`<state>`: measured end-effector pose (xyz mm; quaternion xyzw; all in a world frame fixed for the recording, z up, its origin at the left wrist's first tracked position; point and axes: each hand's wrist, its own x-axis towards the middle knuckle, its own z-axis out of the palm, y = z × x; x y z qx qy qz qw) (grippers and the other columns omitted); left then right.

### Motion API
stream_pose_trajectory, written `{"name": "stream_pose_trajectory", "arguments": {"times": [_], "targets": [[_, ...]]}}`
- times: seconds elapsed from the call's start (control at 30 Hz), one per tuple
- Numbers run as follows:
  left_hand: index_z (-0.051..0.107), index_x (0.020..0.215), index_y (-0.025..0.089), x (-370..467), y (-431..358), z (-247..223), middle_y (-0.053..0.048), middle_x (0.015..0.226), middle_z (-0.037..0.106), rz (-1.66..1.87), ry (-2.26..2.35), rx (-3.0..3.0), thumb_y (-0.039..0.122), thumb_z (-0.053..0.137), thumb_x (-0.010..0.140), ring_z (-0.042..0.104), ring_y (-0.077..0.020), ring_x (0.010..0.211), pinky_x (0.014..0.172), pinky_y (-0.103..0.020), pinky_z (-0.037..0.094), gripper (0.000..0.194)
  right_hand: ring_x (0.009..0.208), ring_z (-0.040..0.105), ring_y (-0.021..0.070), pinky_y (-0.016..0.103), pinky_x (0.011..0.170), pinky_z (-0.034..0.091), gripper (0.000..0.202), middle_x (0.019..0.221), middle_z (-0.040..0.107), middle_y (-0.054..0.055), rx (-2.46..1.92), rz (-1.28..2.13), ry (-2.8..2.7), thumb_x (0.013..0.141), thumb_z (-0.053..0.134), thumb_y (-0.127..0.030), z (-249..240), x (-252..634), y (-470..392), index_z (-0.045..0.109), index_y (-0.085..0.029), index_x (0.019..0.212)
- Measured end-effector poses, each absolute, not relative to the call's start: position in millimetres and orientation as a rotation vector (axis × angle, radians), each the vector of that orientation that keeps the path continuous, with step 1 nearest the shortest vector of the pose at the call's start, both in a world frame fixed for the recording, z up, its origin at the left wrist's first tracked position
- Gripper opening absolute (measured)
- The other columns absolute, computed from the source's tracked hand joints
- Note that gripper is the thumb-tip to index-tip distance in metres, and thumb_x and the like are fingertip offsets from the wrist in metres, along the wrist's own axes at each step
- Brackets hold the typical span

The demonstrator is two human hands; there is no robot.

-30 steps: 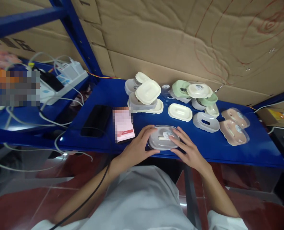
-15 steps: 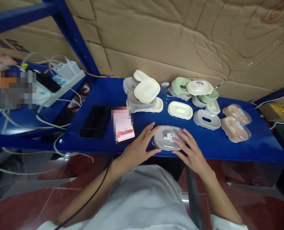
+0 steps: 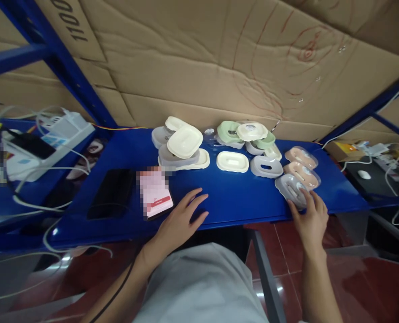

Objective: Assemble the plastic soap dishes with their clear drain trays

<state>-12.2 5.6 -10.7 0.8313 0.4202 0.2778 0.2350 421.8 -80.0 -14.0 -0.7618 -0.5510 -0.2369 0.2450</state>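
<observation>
Smooth grey oval plastic case at the blue table's right front, long axis slanting back-left; right hand fingertips resting on it, left hand flat, empty

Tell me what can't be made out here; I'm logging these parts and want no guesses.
Head view only:
- Pixelated pink card: its print is blurred out.
- Grey lidded plastic case: the right hand covers its near edge, so the grip is unclear.
- Stacked cream plastic lids: the pieces beneath are hidden.
- White power strip: the patch at the left edge is pixelated.
- Left hand lies open on the blue metal shelf.
</observation>
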Motion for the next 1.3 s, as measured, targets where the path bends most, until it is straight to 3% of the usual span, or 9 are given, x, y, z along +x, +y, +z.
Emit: {"name": "stream_pose_trajectory", "arguments": {"times": [0.2,0.3,0.43,0.53,0.63,0.77,0.93,1.13,1.3], "targets": [[0.057,0.148,0.029,-12,6,-14,-0.007,0.160,0.053,0.775,1.174,2.347,0.034,0.057,0.109,0.058,-0.0262,0.145,0.122,-0.046,0.051,0.040,0.149,0.045,0.0470,0.068,0.112,0.044,0.064,0.158,0.053,0.026,-2.045,-0.723,-1.577,0.102,0.058,-0.053,-14,440,-45,0.055,-0.015,0.155],[0.057,0.148,0.030,-11,5,-16,-0.007,0.161,0.053,0.782,1.183,2.376,0.034,0.056,0.109,0.058,-0.0264,0.146,0.123,-0.046,0.051,0.040,0.157,0.036,0.0425,0.064,0.120,0.038,0.064,0.166,0.045,0.023,-1.975,-0.639,-1.809,0.107,0.052,-0.047,-11,417,-16,0.045,-0.015,0.162],[0.056,0.150,0.031,-11,4,-18,-0.006,0.161,0.054,0.793,1.209,2.414,0.035,0.056,0.109,0.059,-0.0264,0.145,0.121,-0.046,0.053,0.041,0.141,0.055,0.0374,0.065,0.123,0.030,0.050,0.148,0.065,0.019,-1.941,-0.509,-1.983,0.111,0.044,-0.039,-8,376,18,0.053,-0.017,0.155],[0.054,0.151,0.031,-11,3,-18,-0.006,0.160,0.056,0.798,1.213,2.434,0.034,0.056,0.109,0.061,-0.0256,0.144,0.119,-0.045,0.055,0.042,0.117,0.067,0.0320,0.061,0.119,0.033,0.038,0.125,0.075,0.013,-1.874,-0.452,-2.031,0.110,0.048,-0.038,-10,354,19,0.068,-0.023,0.138],[0.053,0.152,0.031,-11,3,-16,-0.007,0.160,0.056,0.805,1.203,2.447,0.033,0.057,0.108,0.060,-0.0257,0.144,0.119,-0.044,0.055,0.044,0.109,0.069,0.0286,0.053,0.113,0.040,0.034,0.119,0.077,0.010,-1.735,-0.446,-2.053,0.108,0.057,-0.039,-9,338,6,0.072,-0.024,0.134],[0.053,0.152,0.031,-10,3,-15,-0.008,0.161,0.055,0.788,1.201,2.451,0.032,0.056,0.109,0.059,-0.0264,0.145,0.119,-0.045,0.055,0.044,0.108,0.069,0.0274,0.044,0.101,0.046,0.034,0.117,0.076,0.010,-1.628,-0.478,-2.031,0.108,0.058,-0.035,6,317,14,0.072,-0.026,0.137],[0.055,0.151,0.029,-10,4,-16,-0.008,0.159,0.057,0.817,1.203,2.441,0.032,0.057,0.108,0.060,-0.0265,0.145,0.120,-0.045,0.055,0.043,0.118,0.067,0.0281,0.043,0.103,0.047,0.036,0.128,0.075,0.012,-1.514,-0.352,-2.294,0.110,0.053,-0.036,24,294,79,0.071,-0.023,0.139],[0.053,0.152,0.030,-10,3,-14,-0.008,0.159,0.056,0.797,1.195,2.423,0.030,0.057,0.108,0.059,-0.0256,0.145,0.121,-0.045,0.053,0.044,0.136,0.061,0.0317,0.051,0.119,0.040,0.042,0.147,0.068,0.014,-1.463,-0.221,-2.410,0.106,0.061,-0.036,15,286,112,0.065,-0.021,0.146],[0.040,0.162,0.032,-9,2,-10,-0.010,0.166,0.047,0.804,1.223,2.356,0.029,0.060,0.106,0.051,-0.0278,0.152,0.123,-0.048,0.051,0.059,0.133,0.063,0.0312,0.054,0.114,0.042,0.037,0.145,0.070,0.011,-1.374,-0.110,-2.515,0.108,0.058,-0.028,25,284,60,0.066,-0.025,0.144]]}}
